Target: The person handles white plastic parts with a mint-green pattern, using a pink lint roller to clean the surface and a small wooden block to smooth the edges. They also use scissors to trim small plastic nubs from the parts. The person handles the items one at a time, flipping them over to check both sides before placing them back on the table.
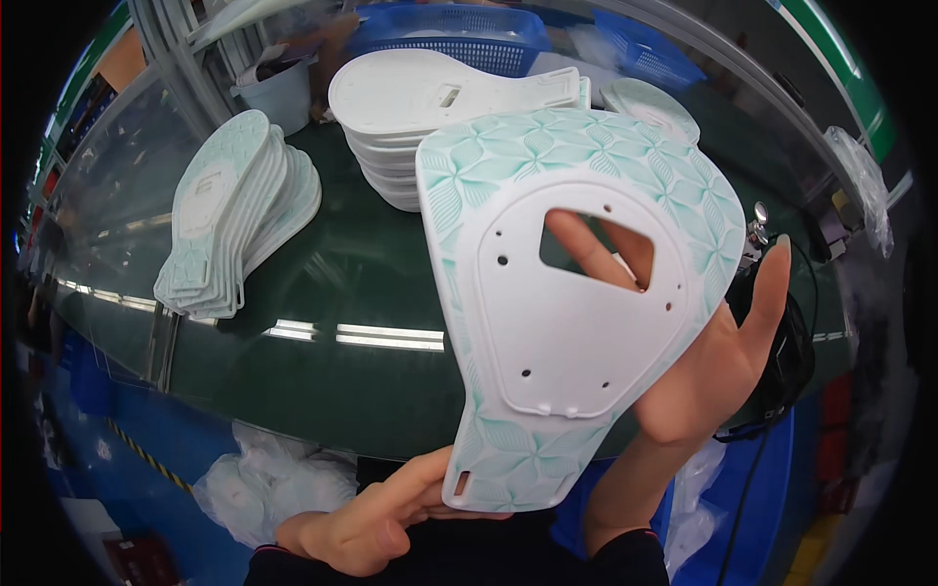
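Observation:
A paddle-shaped plastic panel (547,332) is held up before me, tilted, its wide end away from me. It is white with a green leaf pattern, small holes and a larger cut-out opening. My left hand (381,513) supports the narrow end from below, its fingers partly hidden behind the panel and its thumb off it. Behind the wide end on the right is my right hand (708,376). Its thumb stands out past the edge, and some of its fingers show through the opening; they lie against or near the back of the panel.
On the dark green table (313,381) stand a stack of patterned panels (220,215) at left and a stack of white panels (410,93) behind mine. Farther back are blue baskets (449,39) and a pale bucket (278,96). A black cable (747,498) hangs at right.

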A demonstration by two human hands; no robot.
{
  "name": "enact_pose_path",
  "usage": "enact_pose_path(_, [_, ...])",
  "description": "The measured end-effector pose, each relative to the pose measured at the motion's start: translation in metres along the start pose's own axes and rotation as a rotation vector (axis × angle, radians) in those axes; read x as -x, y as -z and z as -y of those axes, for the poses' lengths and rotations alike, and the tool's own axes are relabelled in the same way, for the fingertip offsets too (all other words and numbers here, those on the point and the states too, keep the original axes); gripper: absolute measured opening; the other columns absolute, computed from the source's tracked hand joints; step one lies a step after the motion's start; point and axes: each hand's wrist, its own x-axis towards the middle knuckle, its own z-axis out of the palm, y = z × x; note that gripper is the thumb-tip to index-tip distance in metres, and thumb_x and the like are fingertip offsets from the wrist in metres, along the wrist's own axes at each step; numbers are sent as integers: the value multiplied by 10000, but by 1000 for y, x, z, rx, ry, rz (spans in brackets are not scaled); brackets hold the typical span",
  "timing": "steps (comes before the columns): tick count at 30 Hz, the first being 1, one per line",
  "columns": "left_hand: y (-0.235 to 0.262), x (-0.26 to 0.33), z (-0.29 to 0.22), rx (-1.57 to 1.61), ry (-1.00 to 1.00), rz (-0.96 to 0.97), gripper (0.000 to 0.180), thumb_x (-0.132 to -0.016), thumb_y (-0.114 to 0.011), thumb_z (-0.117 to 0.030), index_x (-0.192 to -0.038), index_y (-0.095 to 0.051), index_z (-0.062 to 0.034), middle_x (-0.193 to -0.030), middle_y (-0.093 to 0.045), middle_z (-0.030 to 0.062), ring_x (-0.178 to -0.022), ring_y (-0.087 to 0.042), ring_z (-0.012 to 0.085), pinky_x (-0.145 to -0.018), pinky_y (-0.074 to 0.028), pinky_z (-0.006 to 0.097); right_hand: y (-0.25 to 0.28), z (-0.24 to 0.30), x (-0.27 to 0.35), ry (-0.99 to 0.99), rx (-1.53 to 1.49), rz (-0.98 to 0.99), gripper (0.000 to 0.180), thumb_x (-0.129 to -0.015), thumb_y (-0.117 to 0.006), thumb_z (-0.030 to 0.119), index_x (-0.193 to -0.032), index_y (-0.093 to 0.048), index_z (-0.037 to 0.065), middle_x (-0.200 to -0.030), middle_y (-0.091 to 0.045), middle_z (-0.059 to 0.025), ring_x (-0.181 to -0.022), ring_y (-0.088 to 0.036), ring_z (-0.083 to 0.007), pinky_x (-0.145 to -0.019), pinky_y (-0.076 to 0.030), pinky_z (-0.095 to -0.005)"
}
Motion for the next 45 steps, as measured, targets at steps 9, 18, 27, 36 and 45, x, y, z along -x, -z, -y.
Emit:
enact_pose_path(9, [-7,1,0,131,-5,97,774,-894,-390,-395,-1334,57,58,-1376,-149,250,-1281,-215,325,-1039,-164,411,15,7,-6,-36,412,135,715,-822,-430,280,-1333,-75,-74,-1379,-36,-305,-1301,8,-402,-1024,-206,-512])
enact_pose_path(18, [13,-41,-11,-713,-473,-398,958,-768,-652,-203,-1346,81,10,-1399,-68,258,-1298,-165,345,-1044,-141,416,2,-32,22,125,711,-331,619,-644,-458,-124,-1246,-315,-113,-1276,-371,-246,-1248,-269,-395,-1021,-228,-474])
enact_pose_path(27, [18,-53,-9,28,-347,-292,723,-873,-384,-473,-1347,-118,3,-1314,-323,231,-1231,-317,308,-1003,-278,389,18,-52,54,193,1575,121,619,-658,-629,129,-1225,-432,-25,-1241,-448,-197,-1262,-186,-453,-1022,-105,-511])
enact_pose_path(36, [14,-35,-23,84,-311,-501,820,-813,-287,-650,-1371,-78,-87,-1365,-204,197,-1224,-286,391,-953,-345,499,53,-47,79,-29,745,-294,913,-739,-592,489,-1320,-156,-63,-1323,-299,-195,-1206,-347,-292,-988,-303,-424])
enact_pose_path(45, [10,-38,-16,316,-370,-393,924,-764,-404,-661,-1362,-84,-34,-1353,-220,219,-1234,-294,343,-939,-367,459,59,-63,98,-37,581,-257,829,-784,-583,411,-1306,-158,-73,-1294,-321,-223,-1153,-401,-344,-940,-366,-439])
